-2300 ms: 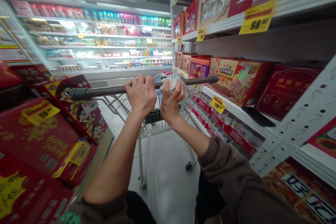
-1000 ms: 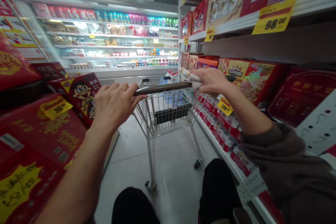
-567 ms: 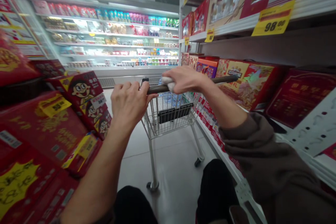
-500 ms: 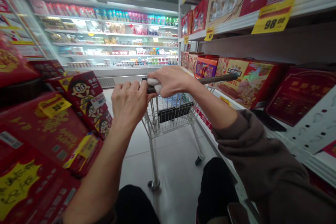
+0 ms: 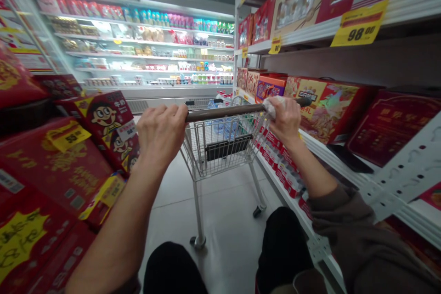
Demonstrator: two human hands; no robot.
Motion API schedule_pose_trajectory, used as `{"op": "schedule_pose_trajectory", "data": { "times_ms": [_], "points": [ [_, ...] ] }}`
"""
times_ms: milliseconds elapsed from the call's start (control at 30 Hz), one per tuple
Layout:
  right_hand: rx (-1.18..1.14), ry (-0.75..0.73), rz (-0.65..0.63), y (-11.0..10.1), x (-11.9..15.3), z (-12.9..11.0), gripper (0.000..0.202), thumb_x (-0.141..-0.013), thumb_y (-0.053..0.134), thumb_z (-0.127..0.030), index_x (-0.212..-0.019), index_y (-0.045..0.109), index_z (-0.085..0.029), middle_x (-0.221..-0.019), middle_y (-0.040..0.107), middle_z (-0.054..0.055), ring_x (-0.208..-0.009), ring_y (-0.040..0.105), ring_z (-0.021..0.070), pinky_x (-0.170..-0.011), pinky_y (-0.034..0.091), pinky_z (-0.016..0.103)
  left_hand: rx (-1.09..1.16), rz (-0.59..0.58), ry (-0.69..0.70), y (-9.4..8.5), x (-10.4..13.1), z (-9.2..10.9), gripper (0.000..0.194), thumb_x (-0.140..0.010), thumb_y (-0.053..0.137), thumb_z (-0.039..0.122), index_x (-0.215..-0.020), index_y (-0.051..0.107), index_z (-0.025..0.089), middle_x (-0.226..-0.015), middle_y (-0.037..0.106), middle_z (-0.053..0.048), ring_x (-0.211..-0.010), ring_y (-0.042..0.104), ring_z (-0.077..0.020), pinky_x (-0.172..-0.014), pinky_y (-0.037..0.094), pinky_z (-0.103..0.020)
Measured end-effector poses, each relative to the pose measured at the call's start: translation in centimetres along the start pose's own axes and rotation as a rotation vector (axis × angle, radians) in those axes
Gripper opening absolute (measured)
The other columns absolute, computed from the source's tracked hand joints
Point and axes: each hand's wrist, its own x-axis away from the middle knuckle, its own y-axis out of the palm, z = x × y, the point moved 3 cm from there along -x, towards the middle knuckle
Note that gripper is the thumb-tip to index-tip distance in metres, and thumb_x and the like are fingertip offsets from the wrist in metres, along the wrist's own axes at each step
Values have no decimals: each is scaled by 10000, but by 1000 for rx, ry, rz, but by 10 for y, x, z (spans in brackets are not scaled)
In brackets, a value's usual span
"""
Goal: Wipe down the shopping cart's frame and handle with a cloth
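A shopping cart [image 5: 220, 142] stands in front of me, its brown handle bar [image 5: 227, 112] running across the view. My left hand [image 5: 163, 131] is closed around the bar's left end. Near the right end, my right hand [image 5: 286, 117] is closed on a crumpled white wipe [image 5: 274, 106], pressed against the bar; whether it is cloth or paper I cannot tell. Clear bottles with bluish labels [image 5: 223, 126] show through the wire basket, though I cannot tell whether they are inside or beyond it.
Stacked red gift boxes [image 5: 69, 161] crowd close on the left. A white shelf [image 5: 306, 30] with boxed goods lines the right, with shrink-wrapped bottles [image 5: 280, 165] low down. Across the far end runs a lit refrigerated case [image 5: 148, 57]. Grey tiled floor [image 5: 227, 225] lies under the cart.
My right hand has slid along the handle bar from beside my left hand to near the right end, taking the white wipe along. My left hand still grips the left end.
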Motion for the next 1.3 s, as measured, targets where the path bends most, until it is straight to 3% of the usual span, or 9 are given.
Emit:
{"op": "schedule_pose_trajectory", "data": {
  "times_ms": [100,200,433,600,767,867,1067,1200,1300],
  "points": [
    [-25,266,102,6,6,-5,587,-872,493,-199,-1456,557,-201,-1392,561,219,-1280,513,383,-1023,416,549,80,37,-37,0,-2,12,180,-949,472,228,-958,652,235,-833,659,-115,-845,566,-316,-804,380,-451],
    [-9,364,47,12,12,-53,686,-857,548,-198,-1539,487,-157,-1486,479,271,-1382,458,446,-1023,426,618,139,76,-92,0,-4,24,256,-936,417,149,-972,661,219,-825,648,-122,-867,560,-317,-837,369,-464],
    [-158,-52,106,25,26,-178,649,-900,667,-251,-1507,481,-386,-1477,564,148,-1464,418,397,-1120,374,664,127,67,-127,1,-4,29,280,-976,373,167,-945,648,210,-830,634,-131,-882,566,-325,-837,368,-463],
    [-131,-326,69,28,21,-138,672,-926,626,-222,-1519,433,-472,-1459,590,53,-1457,437,309,-1158,393,567,73,112,-43,-1,2,11,259,-976,402,172,-910,644,236,-772,618,-98,-817,552,-292,-792,379,-431],
    [-28,-11,61,20,11,-35,598,-911,538,-192,-1491,533,-340,-1368,612,137,-1298,526,347,-1078,412,575,21,118,-22,4,5,5,295,-976,379,156,-935,660,237,-774,615,-101,-818,548,-297,-791,381,-440],
    [6,152,74,8,2,-7,542,-892,513,-215,-1429,581,-250,-1289,612,170,-1188,545,348,-1010,422,529,127,119,-75,4,2,15,312,-982,377,167,-983,682,232,-802,621,-111,-871,563,-315,-842,384,-460],
    [-17,33,5,-26,-16,-65,528,-771,557,-137,-1284,634,-235,-1124,613,141,-1055,518,320,-901,404,478,357,110,-330,-4,-7,51,418,-1012,321,170,-1213,687,157,-895,648,-139,-965,591,-330,-981,374,-507],
    [-92,-248,-44,-46,-16,-114,494,-777,586,-122,-1247,635,-265,-1124,620,107,-1043,518,289,-895,372,424,413,203,-263,-9,0,56,327,-1019,443,235,-1282,631,187,-960,693,-128,-980,631,-312,-961,448,-482],
    [-169,-355,-52,-45,-15,-117,492,-801,607,-158,-1273,625,-294,-1143,625,84,-1067,522,280,-902,354,400,563,290,-125,-1,8,38,358,-964,644,345,-1304,580,255,-1108,730,-102,-1047,673,-288,-978,501,-457]
  ]
}}
